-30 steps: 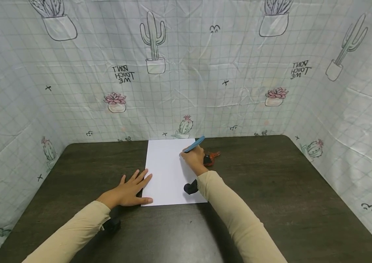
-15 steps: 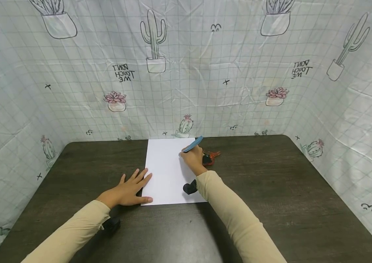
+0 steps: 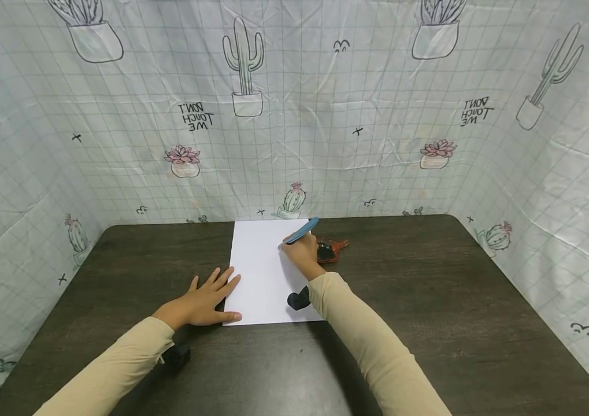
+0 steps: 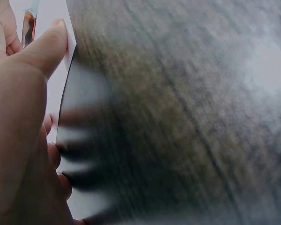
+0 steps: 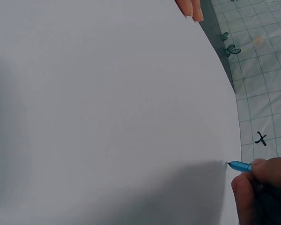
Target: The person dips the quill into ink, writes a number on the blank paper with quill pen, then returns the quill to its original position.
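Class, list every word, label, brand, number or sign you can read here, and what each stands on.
"DON'T TOUCH ME", mirrored, left of centre on the cactus-print cloth in the head view; last word probable.
"DON'T TOUCH ME", mirrored again, farther right on that cloth.
"x": small crosses on the same cloth.
Blue pen: no brand readable.
White paper: no readable word.

Drew the blue pen (image 3: 303, 230), in the right hand (image 3: 302, 253), a little leftward and slightly nearer across the white paper (image 3: 258, 271) over the last second, away from its right edge. Brought the black wrist camera (image 3: 298, 300) and beige sleeve (image 3: 372, 341) leftward too, uncovering more of the orange-and-black object (image 3: 330, 252) on the tabletop (image 3: 455, 289) beside the paper.
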